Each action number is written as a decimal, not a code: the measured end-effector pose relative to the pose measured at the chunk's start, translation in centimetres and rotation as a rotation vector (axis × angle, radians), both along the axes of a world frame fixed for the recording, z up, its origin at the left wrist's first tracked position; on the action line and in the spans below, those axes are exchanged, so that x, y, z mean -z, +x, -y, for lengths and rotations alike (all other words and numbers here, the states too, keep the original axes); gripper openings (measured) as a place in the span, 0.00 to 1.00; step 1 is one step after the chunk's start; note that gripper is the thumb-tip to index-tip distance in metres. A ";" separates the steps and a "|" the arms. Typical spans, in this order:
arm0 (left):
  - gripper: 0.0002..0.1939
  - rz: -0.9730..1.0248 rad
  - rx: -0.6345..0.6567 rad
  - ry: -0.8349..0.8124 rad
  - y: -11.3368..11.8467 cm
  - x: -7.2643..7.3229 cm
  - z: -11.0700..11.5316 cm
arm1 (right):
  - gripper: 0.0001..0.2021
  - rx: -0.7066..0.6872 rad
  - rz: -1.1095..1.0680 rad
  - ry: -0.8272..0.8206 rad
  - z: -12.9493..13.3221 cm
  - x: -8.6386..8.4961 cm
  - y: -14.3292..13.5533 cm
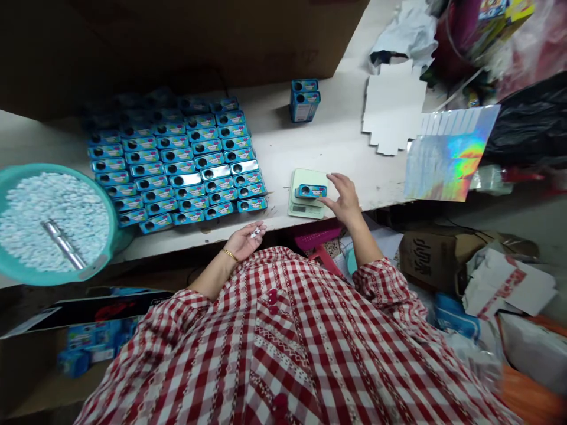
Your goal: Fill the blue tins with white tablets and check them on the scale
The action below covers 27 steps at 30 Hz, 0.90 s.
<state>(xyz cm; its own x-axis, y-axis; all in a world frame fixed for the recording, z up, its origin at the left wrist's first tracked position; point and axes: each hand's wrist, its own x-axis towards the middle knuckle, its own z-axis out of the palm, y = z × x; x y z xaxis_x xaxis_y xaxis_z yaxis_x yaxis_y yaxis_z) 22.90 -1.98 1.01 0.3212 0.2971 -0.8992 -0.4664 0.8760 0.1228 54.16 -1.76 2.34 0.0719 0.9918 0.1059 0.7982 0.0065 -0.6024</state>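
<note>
My left hand (243, 241) is turned palm up at the front edge of the table, with several small white candies (256, 232) held at its fingers. A blue tin (311, 190) lies on a pale green digital scale (305, 211), its narrow printed side with a dark round spot facing up. Just right of that tin is my right hand (344, 199), open, thumb and fingers spread apart; the thumb tip comes close to the tin, and I cannot tell whether it touches. The scale's display is too small to read.
Rows of blue tins (177, 154) cover the table's left part. At far left stands a turquoise basin (113, 236) of white pieces with a metal scoop (64, 243). Two tins (305, 106) stand behind the scale. White card (394, 106) and a shiny sheet (447, 159) lie right.
</note>
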 end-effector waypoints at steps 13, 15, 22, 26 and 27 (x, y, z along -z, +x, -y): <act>0.13 -0.097 -0.179 -0.020 -4.6 0.0 0.4 | 0.18 -0.156 0.289 -0.117 -10.2 0.6 -3.4; 0.12 -0.118 -0.219 -0.014 -5.2 0.0 0.4 | 0.19 -0.134 0.312 -0.105 -15.3 0.7 -4.9; 0.12 -0.150 -0.317 -0.034 -6.9 0.4 0.7 | 0.20 -0.235 0.355 -0.246 -26.8 2.3 -9.8; 0.11 -0.165 -0.350 -0.044 -7.6 0.8 1.1 | 0.18 -0.144 0.431 -0.150 -26.6 2.1 -6.6; 0.11 -0.168 -0.354 -0.047 -7.6 0.9 1.1 | 0.18 -0.075 0.478 -0.117 -26.3 2.0 -5.3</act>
